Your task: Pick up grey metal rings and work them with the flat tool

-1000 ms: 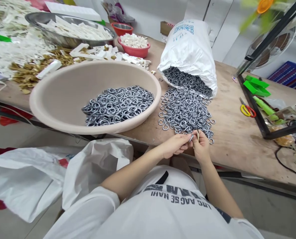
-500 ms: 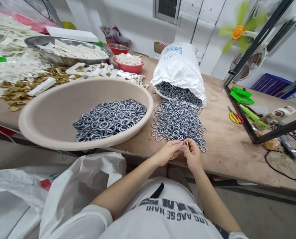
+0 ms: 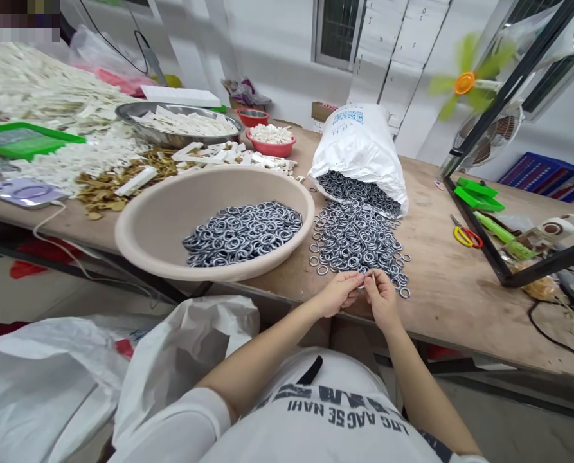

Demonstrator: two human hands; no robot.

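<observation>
My left hand [image 3: 339,294] and my right hand [image 3: 382,298] meet at the table's front edge, fingertips pinched close together. Something small and thin shows between the right fingertips; I cannot make out what it is. What the left fingers pinch looks like part of a ring, but is mostly hidden. Just beyond my hands lies a loose pile of grey rings [image 3: 357,235], spilling from the mouth of a white sack [image 3: 364,138]. To the left stands a large beige basin [image 3: 146,222] holding many similar rings [image 3: 243,233].
White strips fill a metal bowl [image 3: 171,138] behind the basin. A red bowl [image 3: 272,148] holds small white pieces. Scissors [image 3: 467,238], green trays [image 3: 479,193] and a black metal frame [image 3: 474,241] are at the right. A phone [image 3: 24,193] lies far left.
The view has turned somewhat to the left, so the table's things appear shifted right and the phone and a green tray now show. My hands remain together in nearly the same pose.
</observation>
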